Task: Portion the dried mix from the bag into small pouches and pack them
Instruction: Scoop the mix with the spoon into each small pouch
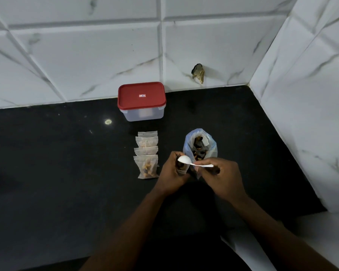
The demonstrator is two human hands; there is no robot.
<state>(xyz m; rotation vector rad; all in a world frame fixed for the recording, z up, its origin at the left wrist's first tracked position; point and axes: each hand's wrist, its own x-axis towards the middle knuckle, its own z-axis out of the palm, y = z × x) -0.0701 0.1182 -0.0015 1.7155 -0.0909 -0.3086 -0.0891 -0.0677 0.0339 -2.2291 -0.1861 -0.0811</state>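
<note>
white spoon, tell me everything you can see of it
The white spoon looks like thin plastic: a round bowl and a flat, narrow handle. It lies roughly level, bowl to the left over the small pouch that the left hand holds. The right hand pinches its handle, near the open bag.

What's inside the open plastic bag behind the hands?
Dark dried pieces and a white scrap show in the bag. The right hand and spoon cover its bottom.

open bag (201, 151) upright; filled pouches (146, 165) overlapping nearby
</note>
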